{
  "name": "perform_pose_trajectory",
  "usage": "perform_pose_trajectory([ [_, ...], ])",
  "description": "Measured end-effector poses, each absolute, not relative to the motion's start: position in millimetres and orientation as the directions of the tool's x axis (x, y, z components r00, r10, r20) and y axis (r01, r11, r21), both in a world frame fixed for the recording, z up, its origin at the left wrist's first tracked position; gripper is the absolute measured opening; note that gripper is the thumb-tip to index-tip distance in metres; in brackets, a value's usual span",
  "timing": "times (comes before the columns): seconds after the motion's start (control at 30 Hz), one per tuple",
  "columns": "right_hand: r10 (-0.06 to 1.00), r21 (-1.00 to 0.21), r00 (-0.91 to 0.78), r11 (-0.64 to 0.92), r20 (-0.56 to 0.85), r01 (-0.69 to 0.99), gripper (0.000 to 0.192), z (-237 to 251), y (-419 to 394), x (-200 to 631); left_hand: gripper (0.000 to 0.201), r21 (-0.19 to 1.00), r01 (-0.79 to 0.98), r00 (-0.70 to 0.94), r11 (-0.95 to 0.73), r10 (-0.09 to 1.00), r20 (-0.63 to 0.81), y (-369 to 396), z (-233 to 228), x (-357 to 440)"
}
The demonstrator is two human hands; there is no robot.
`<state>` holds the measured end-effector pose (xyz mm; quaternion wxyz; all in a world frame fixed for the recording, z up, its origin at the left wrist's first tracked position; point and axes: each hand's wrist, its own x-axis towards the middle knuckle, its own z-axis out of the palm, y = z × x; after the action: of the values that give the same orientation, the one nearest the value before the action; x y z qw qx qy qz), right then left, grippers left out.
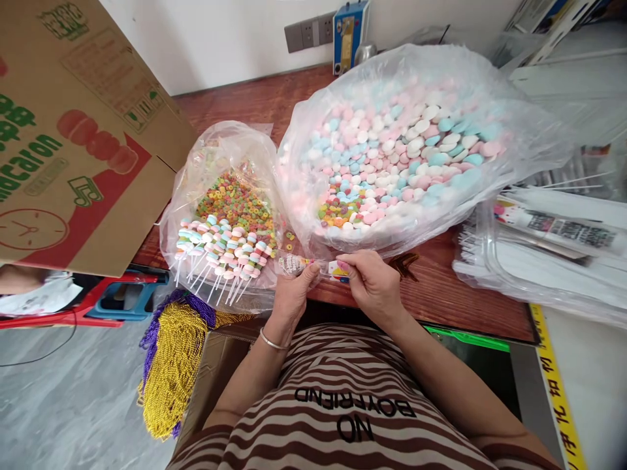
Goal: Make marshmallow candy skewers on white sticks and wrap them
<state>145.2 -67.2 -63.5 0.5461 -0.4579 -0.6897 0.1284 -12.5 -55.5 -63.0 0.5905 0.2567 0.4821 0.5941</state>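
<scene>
Holding a small clear wrapper (318,266) between them, both hands are working at the near edge of a wooden bench (441,294). The left hand (292,292) is pinching the wrapper's left end with curled fingers; the right hand (373,282) is gripping the right end, thumb and fingertips closed on it, so the wrapper is being stretched flat between the two. Whether anything is inside it is hard to tell. Just beyond the hands, a large open plastic bag (514,130) is lying spread wide, showing a heap of pink, blue and white round candies (401,150) within easy reach. To its left, a smaller bag (215,143) is holding colourful ring candies (238,199) and, at the front, a row of finished candy skewers (220,248) with their white sticks pointing toward the person. A cardboard box (73,130) is leaning at far left. Stacked clear packaging (539,261) is sitting at right. Gold and purple bead strings (171,365) are hanging below the bench edge.
</scene>
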Motion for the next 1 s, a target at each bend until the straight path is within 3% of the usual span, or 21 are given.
perform_pose_trajectory([
  [0.1,0.673,-0.539,-0.050,0.632,0.738,0.557,0.015,-63,-66,148,0.046,0.860,-0.436,-0.033,0.266,0.950,-0.310,-55,-60,-17],
  [0.2,0.690,-0.553,-0.114,0.658,0.715,0.511,0.017,-58,-65,151,0.046,0.841,-0.417,0.062,0.345,0.934,-0.353,-55,-56,-15],
  [0.33,0.782,-0.659,-0.147,0.597,0.606,0.457,0.016,-55,-63,149,0.050,0.842,-0.448,-0.046,0.299,0.933,-0.356,-55,-56,-6],
  [0.5,0.691,-0.530,-0.114,0.640,0.714,0.557,0.020,-63,-60,148,0.048,0.860,-0.424,-0.081,0.283,0.934,-0.348,-54,-57,-4],
  [0.6,0.780,-0.671,-0.140,0.602,0.610,0.434,0.025,-65,-59,148,0.046,0.857,-0.414,-0.008,0.306,0.941,-0.339,-55,-56,-6],
  [0.73,0.905,-0.869,-0.104,0.425,0.413,0.254,0.023,-62,-59,148,0.040,0.875,-0.401,0.029,0.272,0.958,-0.284,-56,-57,-10],
  [0.87,0.895,-0.870,0.138,0.360,0.424,0.338,0.011,-55,-56,155,0.039,0.886,-0.366,0.042,0.285,0.956,-0.291,-56,-60,-18],
  [0.93,0.886,-0.837,0.096,0.386,0.453,0.389,0.012,-51,-53,158,0.042,0.857,-0.414,0.092,0.306,0.951,-0.295,-56,-61,-22],
  [1.0,0.878,-0.797,-0.052,0.456,0.476,0.396,0.014,-47,-52,158,0.053,0.802,-0.486,0.192,0.346,0.938,-0.288,-57,-59,-23],
])
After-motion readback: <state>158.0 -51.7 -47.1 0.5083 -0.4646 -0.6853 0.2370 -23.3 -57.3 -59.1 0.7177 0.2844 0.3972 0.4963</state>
